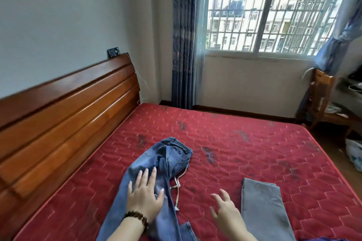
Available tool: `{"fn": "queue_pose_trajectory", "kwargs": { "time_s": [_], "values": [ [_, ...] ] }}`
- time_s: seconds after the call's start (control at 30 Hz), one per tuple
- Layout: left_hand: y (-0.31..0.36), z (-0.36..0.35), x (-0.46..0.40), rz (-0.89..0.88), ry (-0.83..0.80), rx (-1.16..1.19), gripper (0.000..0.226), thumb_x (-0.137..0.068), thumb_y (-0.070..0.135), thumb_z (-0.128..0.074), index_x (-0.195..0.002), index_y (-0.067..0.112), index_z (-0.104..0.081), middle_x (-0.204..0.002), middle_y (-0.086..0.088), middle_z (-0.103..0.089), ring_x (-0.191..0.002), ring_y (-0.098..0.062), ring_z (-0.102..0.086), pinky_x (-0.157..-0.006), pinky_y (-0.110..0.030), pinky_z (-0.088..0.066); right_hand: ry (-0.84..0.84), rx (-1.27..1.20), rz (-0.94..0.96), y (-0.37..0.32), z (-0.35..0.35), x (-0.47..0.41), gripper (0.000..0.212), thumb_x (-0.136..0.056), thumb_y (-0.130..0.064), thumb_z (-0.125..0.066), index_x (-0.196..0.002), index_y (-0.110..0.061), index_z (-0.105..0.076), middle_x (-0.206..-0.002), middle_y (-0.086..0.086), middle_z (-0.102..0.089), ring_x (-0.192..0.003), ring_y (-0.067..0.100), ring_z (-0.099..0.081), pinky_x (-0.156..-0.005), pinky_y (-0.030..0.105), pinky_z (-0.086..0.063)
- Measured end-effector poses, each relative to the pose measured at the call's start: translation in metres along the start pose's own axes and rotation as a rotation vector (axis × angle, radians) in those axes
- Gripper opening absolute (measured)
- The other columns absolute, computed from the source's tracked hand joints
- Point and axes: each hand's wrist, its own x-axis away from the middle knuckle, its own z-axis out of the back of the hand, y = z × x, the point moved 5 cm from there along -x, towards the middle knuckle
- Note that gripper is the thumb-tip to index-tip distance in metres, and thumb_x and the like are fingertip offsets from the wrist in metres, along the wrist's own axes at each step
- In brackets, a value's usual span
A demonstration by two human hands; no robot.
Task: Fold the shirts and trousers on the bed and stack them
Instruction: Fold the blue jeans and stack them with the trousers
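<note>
Blue jeans (pixel 156 166) lie rumpled on the red mattress (pixel 244 143), waistband away from the person. The left hand (pixel 146 194) presses flat on them, fingers straight and spread. The right hand (pixel 225 211) hovers just beside, fingers relaxed, holding nothing, near folded grey trousers (pixel 262 207).

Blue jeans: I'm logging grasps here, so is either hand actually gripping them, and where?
Nothing is gripped. The left hand presses flat on a leg of the blue jeans; the right hand hovers open over the mattress.
</note>
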Motion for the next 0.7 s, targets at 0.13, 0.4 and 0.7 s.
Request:
{"fn": "queue_pose_trajectory", "kwargs": {
  "time_s": [0.13,0.4,0.7],
  "values": [
    [-0.030,0.006,0.003,0.018,-0.004,-0.020,0.073,-0.093,0.058,-0.029,-0.153,0.032,0.003,-0.162,0.003,-0.002,-0.149,-0.016,0.003,-0.120,-0.045,-0.004,0.011,0.005,0.036,-0.029,-0.018,0.010,0.043,-0.093,-0.042,-0.048,-0.135,-0.037,-0.041,-0.158,-0.002,-0.015,-0.127,0.016,-0.044,-0.099,0.029,-0.042],
    [-0.089,0.000,-0.062,-0.027,-0.042,-0.007,0.071,-0.094,0.054,-0.032,-0.154,0.028,-0.005,-0.162,0.000,-0.008,-0.149,-0.017,0.001,-0.119,-0.044,-0.004,0.038,0.025,0.001,-0.099,-0.043,-0.051,0.044,-0.095,-0.031,-0.047,-0.139,-0.031,-0.041,-0.157,0.003,-0.021,-0.125,0.026,-0.047,-0.099,0.035,-0.045],
    [-0.176,-0.041,-0.205,-0.131,-0.213,-0.051,0.071,-0.094,0.054,-0.034,-0.153,0.029,-0.005,-0.162,-0.003,-0.009,-0.149,-0.019,0.001,-0.119,-0.046,-0.005,0.030,0.042,-0.112,-0.194,-0.110,-0.181,0.044,-0.095,-0.029,-0.045,-0.139,-0.025,-0.044,-0.155,0.006,-0.026,-0.125,0.029,-0.046,-0.098,0.038,-0.043]
  ]
}}
